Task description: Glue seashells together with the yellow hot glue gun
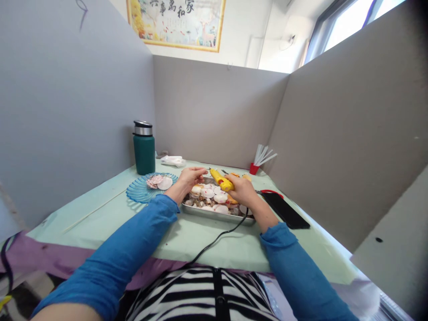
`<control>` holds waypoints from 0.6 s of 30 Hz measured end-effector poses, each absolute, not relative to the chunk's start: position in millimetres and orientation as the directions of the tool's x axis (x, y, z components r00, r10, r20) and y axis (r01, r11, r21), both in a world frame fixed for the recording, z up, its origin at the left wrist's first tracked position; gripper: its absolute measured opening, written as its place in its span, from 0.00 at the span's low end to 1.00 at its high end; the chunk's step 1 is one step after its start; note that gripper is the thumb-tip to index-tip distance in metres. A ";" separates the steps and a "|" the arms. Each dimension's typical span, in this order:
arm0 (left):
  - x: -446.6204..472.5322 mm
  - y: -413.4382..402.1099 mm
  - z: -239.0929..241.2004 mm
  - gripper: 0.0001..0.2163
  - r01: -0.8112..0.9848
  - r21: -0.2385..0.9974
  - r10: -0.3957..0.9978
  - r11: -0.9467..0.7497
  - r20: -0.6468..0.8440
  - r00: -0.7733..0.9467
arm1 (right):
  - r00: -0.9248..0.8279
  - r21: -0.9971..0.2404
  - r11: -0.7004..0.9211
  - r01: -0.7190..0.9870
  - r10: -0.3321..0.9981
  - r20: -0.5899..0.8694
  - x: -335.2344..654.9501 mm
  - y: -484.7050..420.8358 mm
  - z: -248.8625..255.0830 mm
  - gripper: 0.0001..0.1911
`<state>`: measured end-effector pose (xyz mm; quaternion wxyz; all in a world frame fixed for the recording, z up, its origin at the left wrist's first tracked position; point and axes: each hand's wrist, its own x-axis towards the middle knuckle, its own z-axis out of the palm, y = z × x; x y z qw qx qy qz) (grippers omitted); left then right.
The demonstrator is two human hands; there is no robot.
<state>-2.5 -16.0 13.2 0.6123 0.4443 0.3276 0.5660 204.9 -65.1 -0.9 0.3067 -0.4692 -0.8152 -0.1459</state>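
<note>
Right hand (pixel 243 191) grasping yellow glue gun (pixel 220 179) over metal tray (pixel 214 214), long axis slanting forward-left. Tip sits just beside left hand (pixel 190 178), pinched; can't tell if anything's held.

Bright daylight comes from the window (pixel 347 31), blown out to white high to the right of the right grip (pixel 243 191). The counter (pixel 110 223) around both grips is evenly lit, with soft shadows; the right partition (pixel 354 129) beyond is duller. Wide-angle distortion stretches the sleeves (pixel 130 247) below the left grip (pixel 190 177). Far right of the grips, the picture's edge darkens; small shells (pixel 205 203) between them look slightly soft.
</note>
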 end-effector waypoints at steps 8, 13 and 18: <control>-2.6 -13.1 11.4 0.03 -0.401 0.916 0.985 -0.028 0.094 0.146 | -0.416 -0.047 0.567 0.822 0.655 0.631 203.5 -66.5 -1.3 0.16; -2.2 -12.5 10.5 0.05 -0.393 0.918 0.985 -0.046 0.107 0.136 | -0.406 -0.036 0.548 0.836 0.660 0.632 204.5 -65.6 -2.0 0.18; -3.0 -11.2 9.4 0.05 -0.388 0.921 0.982 -0.048 0.113 0.148 | -0.379 -0.036 0.515 0.857 0.676 0.632 205.4 -64.7 -1.8 0.18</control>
